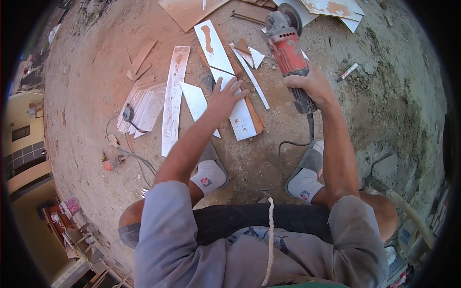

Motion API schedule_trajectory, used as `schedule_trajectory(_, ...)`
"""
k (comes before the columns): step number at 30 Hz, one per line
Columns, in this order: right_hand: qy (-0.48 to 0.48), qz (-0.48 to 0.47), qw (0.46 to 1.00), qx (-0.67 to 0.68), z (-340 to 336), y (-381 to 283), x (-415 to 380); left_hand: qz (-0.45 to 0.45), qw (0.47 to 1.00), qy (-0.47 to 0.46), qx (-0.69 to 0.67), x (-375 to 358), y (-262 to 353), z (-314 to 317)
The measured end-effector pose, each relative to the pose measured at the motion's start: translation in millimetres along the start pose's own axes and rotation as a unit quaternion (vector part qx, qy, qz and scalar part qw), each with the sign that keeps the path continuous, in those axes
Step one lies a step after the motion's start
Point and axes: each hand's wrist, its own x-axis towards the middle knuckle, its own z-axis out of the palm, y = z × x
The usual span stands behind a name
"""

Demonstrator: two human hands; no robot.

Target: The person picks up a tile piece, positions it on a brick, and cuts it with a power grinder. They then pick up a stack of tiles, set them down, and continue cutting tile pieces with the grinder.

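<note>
My right hand [314, 86] is wrapped round the rear body of a red and grey angle grinder [289, 54], held up off the ground. The grinder's disc [294, 19] points away from me, and its cord hangs toward my feet. My left hand [225, 98] lies with fingers spread on a white tile strip [241, 122]. A second white tile piece [211, 45] lies just beyond it, with a dark slanted line between the two. Brown tile [254, 115] shows beneath the strip. Left of my hand lies a pointed white tile offcut [194, 102].
A long dusty tile strip [175, 96] and a fanned stack of tile strips [146, 105] lie to the left. Larger tile sheets [189, 12] are at the far side. A marker [347, 72] lies right. The grinder's cord [293, 143] runs between my feet; a plug [128, 114] rests on the stack.
</note>
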Motion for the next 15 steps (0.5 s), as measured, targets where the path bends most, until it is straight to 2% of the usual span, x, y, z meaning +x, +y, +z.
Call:
schedule_trajectory(1,-0.001,0.001,1.000,-0.005,-0.9,-0.8,-7.0,0.012,1.000,-0.023,0.004,1.7,-3.7,-3.5)
schedule_trajectory(2,0.012,0.022,1.000,0.018,-1.2,-2.2,-14.8,0.013,1.000,-0.020,0.001,1.3,-6.0,-1.0)
schedule_trajectory(4,0.029,0.038,0.998,0.040,-0.6,-8.5,-30.3,0.067,0.996,0.009,0.052,0.8,-12.0,7.7)
schedule_trajectory(8,0.075,0.025,0.994,0.077,4.1,-25.8,-58.6,0.077,0.996,0.034,0.032,-5.3,-14.4,14.7)
schedule_trajectory(10,0.083,0.013,0.994,0.077,1.6,-33.0,-66.5,0.065,0.996,-0.013,0.053,-8.5,-14.6,4.3)
schedule_trajectory(14,0.079,-0.002,0.993,0.082,-3.1,-48.4,-77.5,0.086,0.993,0.010,0.075,-23.3,-12.9,-7.6)
schedule_trajectory(15,0.093,0.001,0.993,0.079,-3.6,-51.8,-79.4,0.047,0.998,-0.031,0.029,-28.8,-5.5,-19.8)
